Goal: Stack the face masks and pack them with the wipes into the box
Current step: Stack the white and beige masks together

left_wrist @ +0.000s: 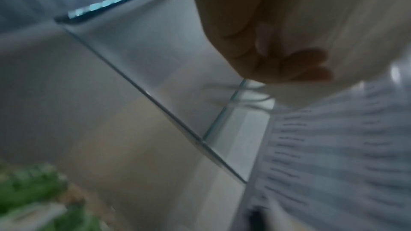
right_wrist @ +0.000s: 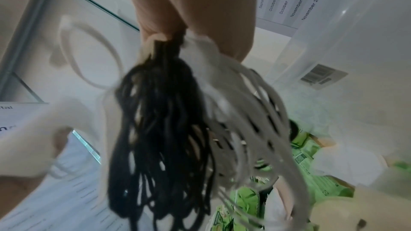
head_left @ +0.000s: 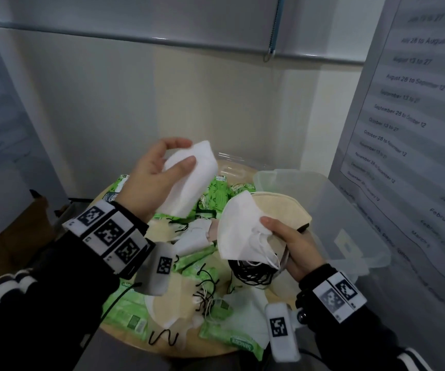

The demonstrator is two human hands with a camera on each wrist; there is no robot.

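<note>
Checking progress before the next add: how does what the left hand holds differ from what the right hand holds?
Left hand holds one white mask, raised; right hand holds a stack of masks, white and beige, lower. The stack's black and white ear loops dangle bunched. Both hands are clear of the box.

masks (head_left: 189, 180): matt white and beige cloth | wipes packs (head_left: 130, 314): glossy green plastic | box (head_left: 349, 210): clear smooth plastic | table (head_left: 213, 344): pale smooth wood

A white mask (head_left: 189, 178) sits under the left thumb. White mask (head_left: 240, 231) and beige mask (head_left: 280, 207) fan beyond the right fingers, black loops (right_wrist: 160, 147) and white loops (right_wrist: 249, 111) dangling below. Green leaf-printed wipes packs (head_left: 218, 196) lie beneath.
</note>
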